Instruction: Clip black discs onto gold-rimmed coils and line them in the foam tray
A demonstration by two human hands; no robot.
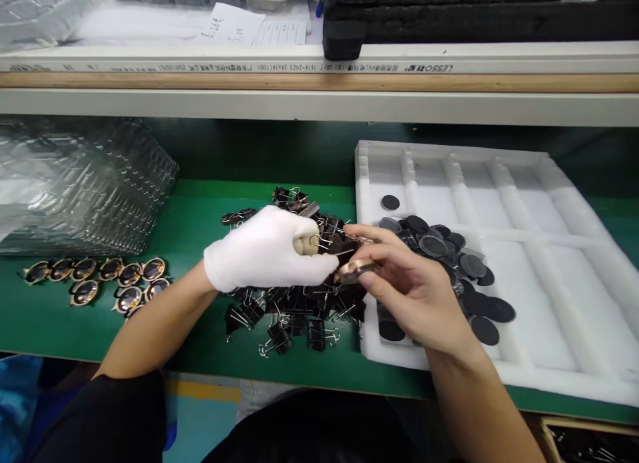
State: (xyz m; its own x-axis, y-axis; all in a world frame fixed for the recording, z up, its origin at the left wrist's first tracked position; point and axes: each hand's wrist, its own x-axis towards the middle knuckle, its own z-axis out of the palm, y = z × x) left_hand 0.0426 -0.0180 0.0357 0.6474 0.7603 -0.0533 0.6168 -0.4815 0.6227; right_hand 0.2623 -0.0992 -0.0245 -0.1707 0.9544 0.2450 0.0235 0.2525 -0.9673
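Note:
My left hand (pixel 272 250), in a white glove, is closed around the wire handles of a black binder clip (pixel 343 245). My bare right hand (pixel 412 283) pinches a round, gold-rimmed eyewear piece (pixel 355 270) between thumb and fingers, close to the clip. The fingers partly hide where clip and piece meet, so I cannot tell whether they touch. Below and behind both hands lies a heap of black binder clips (pixel 279 336) with silver wire handles. Several round sunglasses pieces with gold rims and amber lenses (pixel 84 293) rest on the green table at the left.
A white foam tray (pixel 524 237) with compartments stands at the right, bearing a pile of dark round discs (pixel 486 307). Stacked clear plastic trays (pixel 90 190) fill the back left. A shelf edge (pixel 224 104) crosses above the green table (pixel 200 336). Papers (pixel 234 25) lie on the shelf.

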